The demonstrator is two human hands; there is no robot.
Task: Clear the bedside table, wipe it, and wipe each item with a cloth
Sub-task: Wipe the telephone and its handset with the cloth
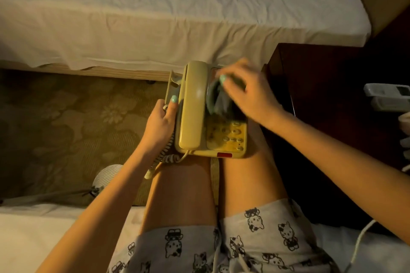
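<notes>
The left hand (162, 122) is gripping the side of the telephone (193, 113), steadying it on the knees (193, 168), so the right hand (248, 93), fingers curled over the cloth (218, 99), is wiping its face; the worktop (321, 77) is sitting right of that hand.

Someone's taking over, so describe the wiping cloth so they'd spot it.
Find the cream telephone on the person's knees, beside the dark bedside table. The right hand holds the cloth on it above the keypad. It is grey and crumpled, unlike the hard telephone.
</notes>
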